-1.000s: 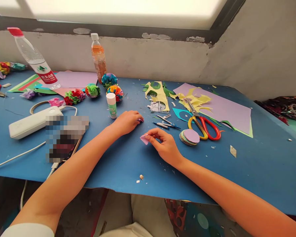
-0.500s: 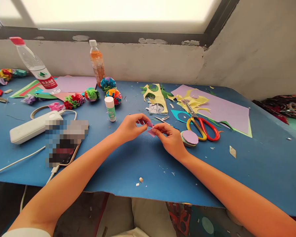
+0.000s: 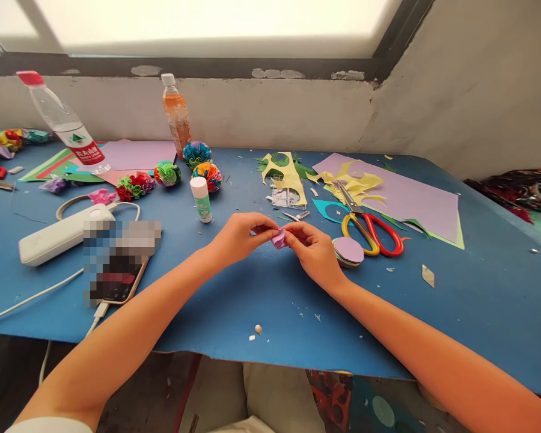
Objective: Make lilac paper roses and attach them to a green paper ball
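Observation:
A small crumpled piece of purple paper (image 3: 278,239) is pinched between both hands above the table's middle. My left hand (image 3: 243,237) closes thumb and forefinger on its left side. From the other side my right hand (image 3: 314,252) grips it with thumb and fingertips. Just beyond the right hand lies a stack of paper circles (image 3: 348,250), purple on top. Scissors (image 3: 368,228) with yellow and red handles rest behind the stack. A glue stick (image 3: 201,199) with a white cap stands upright beyond the left hand.
Ruffled paper balls (image 3: 207,176) sit by an orange drink bottle (image 3: 177,114). A water bottle (image 3: 79,135) stands farther left. A white power bank (image 3: 65,234) and a phone (image 3: 124,285) with cables lie left. Yellow scraps (image 3: 286,177) and purple sheets (image 3: 415,198) lie at the back.
The purple paper was partly spread with a flap hanging down; now it is bunched smaller between the fingertips. My two hands have shifted slightly, with their fingertips still close together.

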`<state>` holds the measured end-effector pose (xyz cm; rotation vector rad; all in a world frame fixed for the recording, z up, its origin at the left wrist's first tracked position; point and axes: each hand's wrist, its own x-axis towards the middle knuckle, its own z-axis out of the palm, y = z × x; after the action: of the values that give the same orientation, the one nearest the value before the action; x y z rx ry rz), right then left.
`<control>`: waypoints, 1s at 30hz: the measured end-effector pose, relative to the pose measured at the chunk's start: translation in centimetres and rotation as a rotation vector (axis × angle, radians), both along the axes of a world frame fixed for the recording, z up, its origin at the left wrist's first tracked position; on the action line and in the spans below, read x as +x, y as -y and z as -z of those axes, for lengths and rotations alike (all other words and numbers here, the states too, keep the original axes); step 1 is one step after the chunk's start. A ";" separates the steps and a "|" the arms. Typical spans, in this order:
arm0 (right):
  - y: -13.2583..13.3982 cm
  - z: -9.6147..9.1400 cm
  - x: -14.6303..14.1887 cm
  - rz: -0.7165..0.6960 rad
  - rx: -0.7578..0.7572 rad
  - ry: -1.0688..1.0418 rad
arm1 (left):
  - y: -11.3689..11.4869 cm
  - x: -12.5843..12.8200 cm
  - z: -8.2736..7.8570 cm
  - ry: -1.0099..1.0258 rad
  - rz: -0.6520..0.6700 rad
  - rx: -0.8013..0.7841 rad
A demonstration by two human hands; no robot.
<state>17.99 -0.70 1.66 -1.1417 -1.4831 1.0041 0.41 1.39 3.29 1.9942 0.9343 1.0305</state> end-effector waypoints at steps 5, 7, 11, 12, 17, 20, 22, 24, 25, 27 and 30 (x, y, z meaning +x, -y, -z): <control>0.0 0.0 -0.1 -0.010 -0.082 -0.080 | 0.2 0.2 0.3 -0.025 -0.014 0.106; -0.1 0.0 -0.1 -0.011 -0.124 -0.111 | 0.2 0.3 0.4 -0.010 -0.019 0.100; -0.3 -0.1 -0.1 -0.022 -0.217 -0.178 | 0.5 0.6 0.7 0.016 -0.061 0.106; -0.3 -0.1 -0.1 -0.028 -0.236 -0.192 | 0.6 0.7 0.8 0.030 -0.079 0.108; -0.2 0.0 -0.1 -0.040 -0.256 -0.224 | 1.2 1.1 0.9 0.068 -0.163 0.093; -0.3 0.1 0.0 -0.036 -0.229 -0.213 | 1.3 1.2 1.0 0.028 -0.197 0.104; -0.4 0.1 0.1 -0.028 -0.198 -0.194 | 1.3 1.2 1.2 -0.005 -0.203 0.134; -0.4 -0.1 0.2 -0.017 -0.157 -0.163 | 1.2 1.2 1.3 -0.036 -0.201 0.178; -0.4 -0.2 0.2 -0.011 -0.134 -0.142 | 1.2 1.2 1.3 -0.052 -0.199 0.202; -0.2 -0.6 0.3 0.002 -0.087 -0.095 | 1.2 1.1 1.3 -0.088 -0.187 0.236; 0.2 -1.0 0.2 0.012 -0.025 -0.027 | 1.3 1.2 1.2 -0.132 -0.161 0.242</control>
<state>18.16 -0.89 2.70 -1.1492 -1.4444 1.0283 1.59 0.07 2.10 2.2377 1.0987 1.1582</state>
